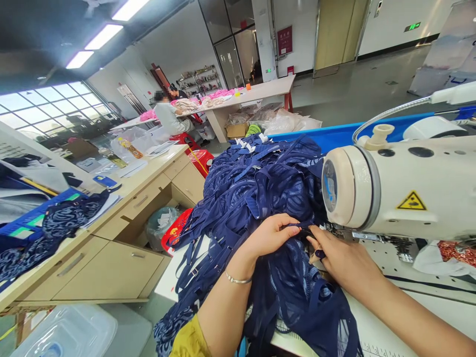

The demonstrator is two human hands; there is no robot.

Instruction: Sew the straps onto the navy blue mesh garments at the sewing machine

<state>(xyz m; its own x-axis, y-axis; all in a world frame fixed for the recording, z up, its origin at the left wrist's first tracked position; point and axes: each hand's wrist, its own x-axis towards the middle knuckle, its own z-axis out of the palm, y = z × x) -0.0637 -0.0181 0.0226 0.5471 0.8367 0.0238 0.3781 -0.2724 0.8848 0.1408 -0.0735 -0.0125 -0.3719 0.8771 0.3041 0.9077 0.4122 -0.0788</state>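
A heap of navy mesh bras point(241, 183) with thin straps and white tags lies in front of me, left of a white sewing machine point(405, 178). My left hand point(271, 235), with a bangle at the wrist, pinches a narrow dark bra strap point(305, 225) between thumb and fingers. Close by on the right, my right hand point(340, 253) has its fingertips closed on the same strap, just under the machine's head end. A dark ring shows on one of its fingers. Below both hands, more navy mesh and straps hang over the white machine table point(427, 317).
To the left, a wooden desk point(148, 173) holds bottles, papers and patterned navy bras point(70, 218). A clear plastic bin point(70, 332) stands on the floor at lower left. Blue cloth point(342, 134) runs behind the machine. Two people sit at a long table point(256, 94) farther back.
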